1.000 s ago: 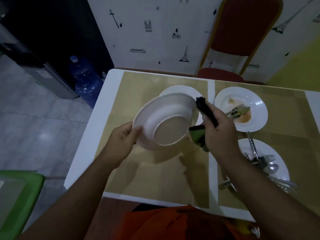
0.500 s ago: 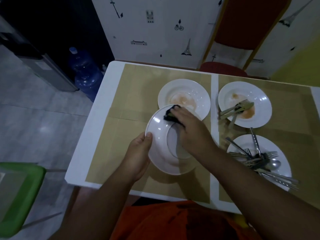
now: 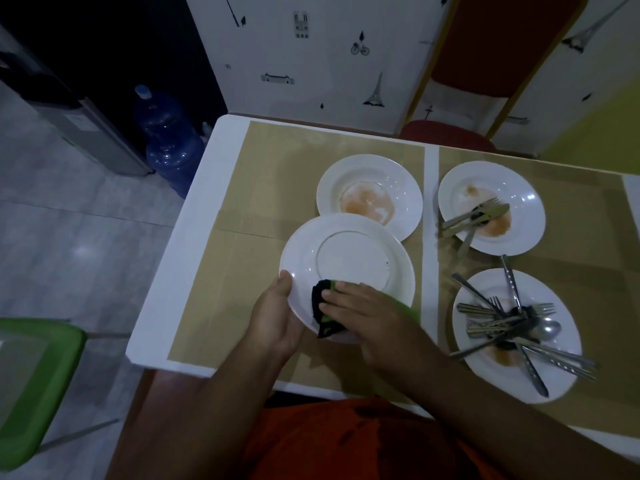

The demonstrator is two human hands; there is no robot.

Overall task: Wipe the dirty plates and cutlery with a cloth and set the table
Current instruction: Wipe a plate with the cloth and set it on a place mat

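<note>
My left hand (image 3: 275, 318) grips the near-left rim of a white plate (image 3: 349, 261) held above the table, its inside looking clean. My right hand (image 3: 363, 311) presses a dark cloth with green edges (image 3: 323, 311) onto the plate's near rim. Behind it lies a plate with an orange stain (image 3: 369, 195). To the right, another stained plate (image 3: 491, 206) carries a fork and a knife. A third plate (image 3: 516, 334) at the near right holds several forks, spoons and knives piled together.
The white table (image 3: 194, 230) carries tan placemats (image 3: 242, 278). A red chair (image 3: 485, 46) stands at the far side against the wall. A blue water jug (image 3: 166, 136) sits on the floor to the left, and a green stool (image 3: 31, 382) is at the near left.
The plate has tipped from upright to nearly flat and come lower. My right hand and the cloth moved from the plate's far rim across to its near rim.
</note>
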